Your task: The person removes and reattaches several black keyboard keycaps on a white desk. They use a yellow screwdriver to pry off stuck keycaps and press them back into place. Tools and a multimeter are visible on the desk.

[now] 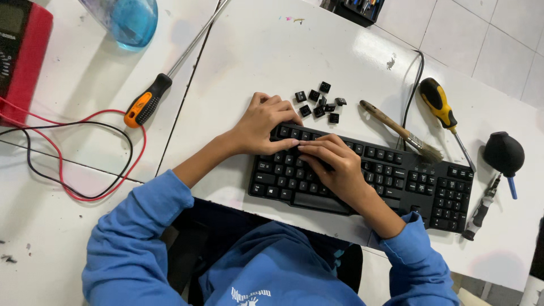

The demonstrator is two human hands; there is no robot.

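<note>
Keyboard [396, 181], black, lies on the white table [272, 51]. Left hand [265, 123] rests on its upper left edge, fingers curled onto the top row, grasping nothing. Right hand [335, 165] presses its fingertips on the middle keys, nothing held. Loose keycaps [319, 102] sit just above the keyboard; a paintbrush [399, 131] lies across its upper edge.

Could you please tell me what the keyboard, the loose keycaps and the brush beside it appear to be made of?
The keyboard looks like matte black moulded plastic, with an even dull surface. The loose keycaps seem the same plastic, black with faint sheen. The brush has a light brown handle, probably wood, a greyish band, likely metal, and pale frayed bristles; whether natural or synthetic is unclear.
</note>
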